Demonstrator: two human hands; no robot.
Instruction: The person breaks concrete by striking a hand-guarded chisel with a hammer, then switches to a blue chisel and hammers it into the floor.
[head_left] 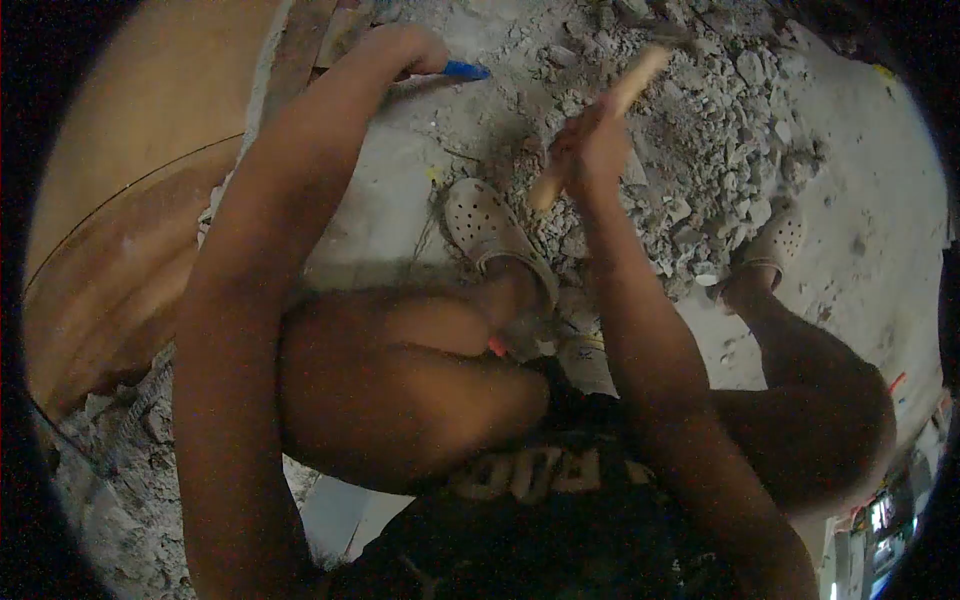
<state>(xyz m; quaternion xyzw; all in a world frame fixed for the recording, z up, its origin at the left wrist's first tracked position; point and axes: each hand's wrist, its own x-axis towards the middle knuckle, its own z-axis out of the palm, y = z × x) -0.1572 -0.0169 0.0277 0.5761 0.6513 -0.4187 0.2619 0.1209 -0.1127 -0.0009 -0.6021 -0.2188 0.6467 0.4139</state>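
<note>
My left hand (412, 48) is closed around a blue chisel (467, 70) at the upper left, near the base of the wooden panel. Only a short blue length of it sticks out of the fist, pointing right towards the rubble; the rest is hidden. In my right hand (598, 150) is a hammer (636, 82), gripped by its pale wooden handle and raised over the debris. Its far end is a dark blur against the rubble. Broken grey rubble (715, 165) lies heaped just beyond and to the right of this hand.
A curved brown wooden panel (140, 200) stands along the left. My feet, in perforated clogs (490, 225), rest on the dusty floor (870, 200) beside the rubble. More broken material (140, 450) lies at the lower left. Various items (885, 515) are at the lower right.
</note>
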